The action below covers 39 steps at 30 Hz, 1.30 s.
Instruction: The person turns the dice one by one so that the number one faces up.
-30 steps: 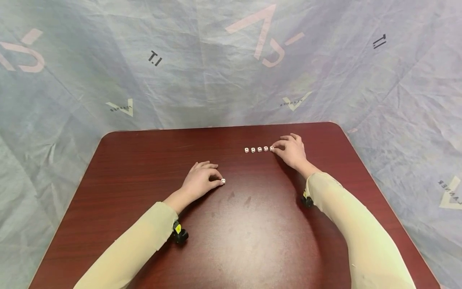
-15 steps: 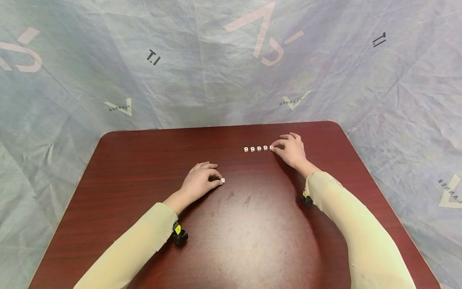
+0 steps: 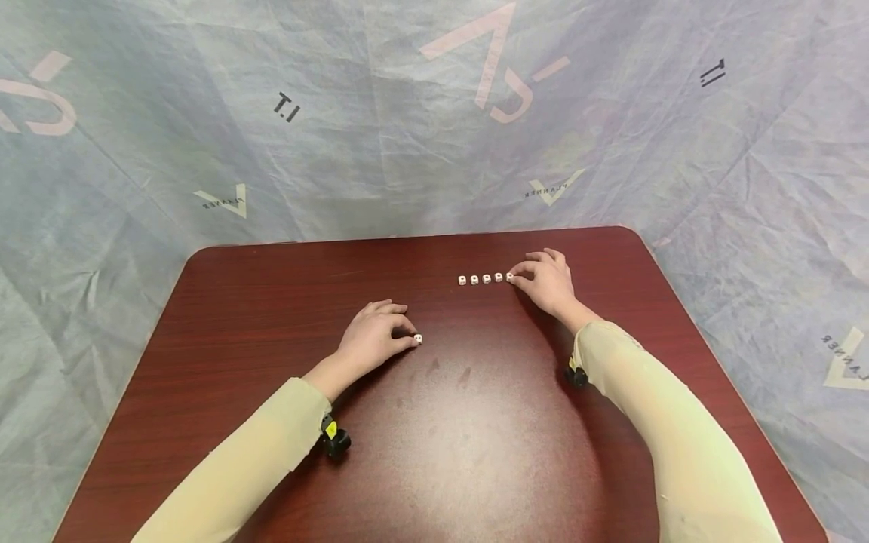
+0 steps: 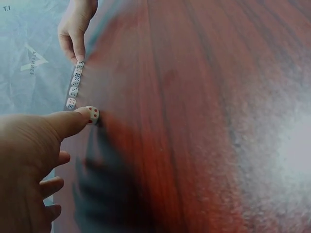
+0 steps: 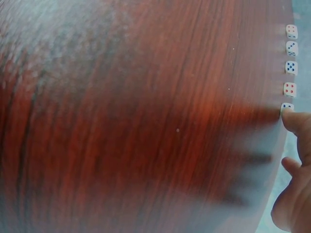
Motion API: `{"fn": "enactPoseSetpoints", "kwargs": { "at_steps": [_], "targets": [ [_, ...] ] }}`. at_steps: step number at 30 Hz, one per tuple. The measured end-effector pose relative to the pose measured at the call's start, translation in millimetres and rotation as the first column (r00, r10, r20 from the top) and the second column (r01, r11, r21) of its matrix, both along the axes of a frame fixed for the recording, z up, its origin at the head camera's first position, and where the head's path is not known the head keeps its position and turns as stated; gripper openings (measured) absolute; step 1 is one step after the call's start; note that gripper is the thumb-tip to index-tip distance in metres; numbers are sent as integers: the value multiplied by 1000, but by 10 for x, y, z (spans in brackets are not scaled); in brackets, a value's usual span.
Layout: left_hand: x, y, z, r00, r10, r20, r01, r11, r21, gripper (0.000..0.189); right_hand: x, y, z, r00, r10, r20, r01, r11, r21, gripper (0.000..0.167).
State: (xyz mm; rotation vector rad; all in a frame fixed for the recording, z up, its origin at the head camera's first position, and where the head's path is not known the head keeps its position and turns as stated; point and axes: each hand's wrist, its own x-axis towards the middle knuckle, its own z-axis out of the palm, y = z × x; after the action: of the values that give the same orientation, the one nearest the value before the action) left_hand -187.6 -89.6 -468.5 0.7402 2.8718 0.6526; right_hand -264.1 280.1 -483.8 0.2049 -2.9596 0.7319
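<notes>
My left hand (image 3: 370, 337) pinches a white die (image 4: 94, 114) between thumb and index finger, left of the table's middle. In the left wrist view red dots show on that die's face, and the other fingers are spread below. Farther back, several white dice (image 3: 486, 279) stand in a straight row with small gaps between them. At the row's right end my right hand (image 3: 547, 283) pinches the last die (image 5: 287, 106), its thumb covering the lower part in the right wrist view. Red or blue dots mark the row's dice (image 5: 290, 89) there.
The dark red wooden table (image 3: 271, 302) has rounded far corners and a bright glare near its front. Grey printed cloth (image 3: 380, 151) hangs behind it and at both sides. A small black camera (image 3: 336, 439) sits at the left wrist, another camera (image 3: 576, 373) at the right.
</notes>
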Motion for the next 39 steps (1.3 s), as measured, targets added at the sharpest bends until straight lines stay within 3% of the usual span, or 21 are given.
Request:
{"fn": "enactPoseSetpoints", "kwargs": {
  "at_steps": [15, 33, 36, 39],
  "targets": [
    [-6, 71, 82, 1000, -1, 4, 1, 995, -97, 14, 18, -4, 12, 1000, 2, 5, -2, 1000, -9, 17],
    [-26, 105, 39, 999, -14, -41, 9, 992, -128, 12, 8, 2, 14, 1000, 1, -6, -1, 1000, -5, 17],
    [-29, 89, 30, 1000, -8, -28, 5, 997, -83, 11, 13, 3, 11, 1000, 1, -5, -1, 1000, -4, 17],
    [-45, 43, 15, 999, 15, 48, -18, 997, 73, 12, 17, 8, 6, 1000, 3, -5, -3, 1000, -2, 17]
  ]
}}
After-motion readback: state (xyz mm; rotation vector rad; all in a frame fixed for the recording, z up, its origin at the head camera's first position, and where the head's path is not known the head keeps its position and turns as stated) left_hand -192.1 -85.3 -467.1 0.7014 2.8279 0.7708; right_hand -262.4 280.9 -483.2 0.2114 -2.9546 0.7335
